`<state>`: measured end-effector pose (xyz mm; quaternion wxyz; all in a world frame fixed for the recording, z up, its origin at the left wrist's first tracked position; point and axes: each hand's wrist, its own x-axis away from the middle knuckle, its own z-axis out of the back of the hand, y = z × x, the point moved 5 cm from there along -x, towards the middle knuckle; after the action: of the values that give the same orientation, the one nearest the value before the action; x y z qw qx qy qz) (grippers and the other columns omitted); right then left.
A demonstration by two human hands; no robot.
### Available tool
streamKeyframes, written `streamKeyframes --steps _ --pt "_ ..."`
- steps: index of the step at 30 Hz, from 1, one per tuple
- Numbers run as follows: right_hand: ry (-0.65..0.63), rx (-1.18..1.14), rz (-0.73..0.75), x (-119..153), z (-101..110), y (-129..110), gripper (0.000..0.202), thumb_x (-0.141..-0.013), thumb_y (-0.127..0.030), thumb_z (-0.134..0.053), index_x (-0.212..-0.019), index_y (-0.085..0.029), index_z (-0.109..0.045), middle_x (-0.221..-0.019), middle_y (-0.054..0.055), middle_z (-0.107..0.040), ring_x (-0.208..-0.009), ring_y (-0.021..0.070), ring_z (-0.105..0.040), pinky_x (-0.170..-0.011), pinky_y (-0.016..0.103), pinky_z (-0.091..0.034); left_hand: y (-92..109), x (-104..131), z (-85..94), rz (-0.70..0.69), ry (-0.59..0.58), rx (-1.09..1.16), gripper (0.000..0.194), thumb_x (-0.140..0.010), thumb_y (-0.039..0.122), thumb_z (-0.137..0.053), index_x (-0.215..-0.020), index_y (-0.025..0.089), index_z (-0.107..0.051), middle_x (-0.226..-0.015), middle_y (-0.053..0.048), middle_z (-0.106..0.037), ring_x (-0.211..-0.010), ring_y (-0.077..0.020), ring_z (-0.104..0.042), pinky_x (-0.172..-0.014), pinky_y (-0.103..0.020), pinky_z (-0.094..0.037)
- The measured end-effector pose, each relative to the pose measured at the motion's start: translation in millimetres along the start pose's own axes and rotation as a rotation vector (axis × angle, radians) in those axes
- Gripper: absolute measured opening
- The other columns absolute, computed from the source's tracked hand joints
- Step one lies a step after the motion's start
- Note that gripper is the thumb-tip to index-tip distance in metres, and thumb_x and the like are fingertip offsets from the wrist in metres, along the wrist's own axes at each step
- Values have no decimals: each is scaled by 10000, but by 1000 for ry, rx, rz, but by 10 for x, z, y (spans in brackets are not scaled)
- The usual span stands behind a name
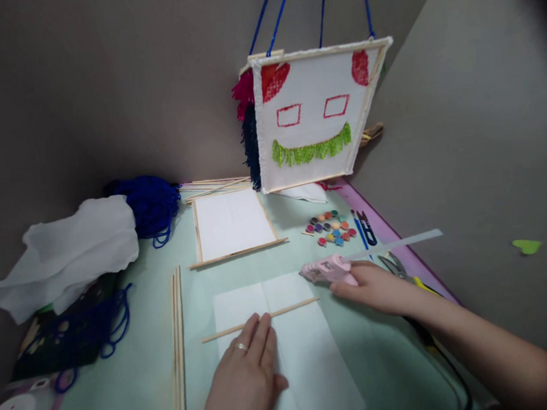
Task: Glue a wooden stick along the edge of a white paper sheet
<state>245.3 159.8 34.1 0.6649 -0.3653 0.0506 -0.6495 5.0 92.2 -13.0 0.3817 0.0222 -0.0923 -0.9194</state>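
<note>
My left hand (250, 373) lies flat with its fingers out on a white sheet (311, 361), fingertips touching a thin wooden stick (294, 307). The stick crosses the upper part of the sheet at a slight slant. A pink glue gun (324, 271) is gripped in my right hand (374, 285), its nozzle at the sheet's upper right corner. Whether the nozzle touches the sheet I cannot tell. A long pale glue stick (401, 242) juts from the back of the gun.
Behind the sheet lies a stick-framed white panel (230, 225). Paint pots (330, 227), a cutter (366, 229) and pliers (396, 266) are at the right. Spare sticks (178, 353), blue yarn (151, 203) and white cloth (85, 247) are leftward. A decorated panel (314, 121) hangs from blue cords.
</note>
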Motion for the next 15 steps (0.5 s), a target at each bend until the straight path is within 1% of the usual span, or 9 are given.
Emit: streamKeyframes --steps 1,3,5,8,9,11,13,15 --pt "10 37 33 5 15 -27 271 -789 -406 -522 -818 -169 -652 -885 85 -680 -822 235 -601 -720 291 -429 3 -5 7 -1 -4 -2 457 -820 239 -586 -1255 108 -540 -1396 -151 -438 -1268 -303 -447 -909 -397 -517" --pt "-7 111 29 20 50 -48 293 -805 -417 -510 -848 -177 -673 -920 90 -684 -857 245 -606 -745 298 -432 12 -19 24 -3 -23 -9 460 -812 238 -596 -1248 102 -549 -1391 -153 -433 -1259 -314 -454 -898 -411 -526" --pt "-47 152 2 39 103 -46 308 -817 -430 -497 -865 -184 -676 -894 81 -687 -823 236 -610 -712 294 -437 19 -37 44 3 -51 -18 474 -792 232 -623 -1240 93 -558 -1383 -156 -434 -1246 -324 -465 -894 -418 -531" --pt "-18 124 29 60 226 -19 319 -795 -463 -522 -843 -183 -668 -846 70 -686 -775 221 -608 -665 279 -439 23 -57 70 25 -89 -28 505 -762 215 -660 -1243 97 -562 -1384 -145 -425 -1246 -326 -461 -910 -408 -527" --pt "0 85 13 64 254 24 339 -782 -489 -532 -808 -175 -659 -795 71 -680 -729 214 -605 -627 273 -436 24 -60 74 29 -98 -30 511 -756 212 -665 -1245 102 -562 -1387 -139 -420 -1249 -325 -457 -914 -405 -525" --pt "36 -55 -88 76 263 172 388 -756 -546 -549 -729 -165 -617 -661 61 -645 -593 186 -576 -525 262 -408 25 -61 75 32 -108 -29 518 -753 207 -663 -1250 107 -560 -1393 -133 -409 -1253 -325 -452 -920 -409 -522" --pt "91 -281 -205 101 208 349 423 -734 -590 -564 -698 -169 -560 -565 36 -599 -478 150 -522 -442 245 -360 22 -57 70 34 -98 -17 514 -754 200 -655 -1250 103 -558 -1393 -138 -412 -1251 -330 -455 -916 -426 -523" --pt "164 -536 -238 137 121 478 444 -711 -605 -597 -735 -165 -541 -567 28 -601 -468 137 -523 -426 231 -357 17 -51 66 33 -73 -4 514 -752 192 -650 -1249 97 -556 -1389 -145 -424 -1246 -335 -460 -904 -437 -530"
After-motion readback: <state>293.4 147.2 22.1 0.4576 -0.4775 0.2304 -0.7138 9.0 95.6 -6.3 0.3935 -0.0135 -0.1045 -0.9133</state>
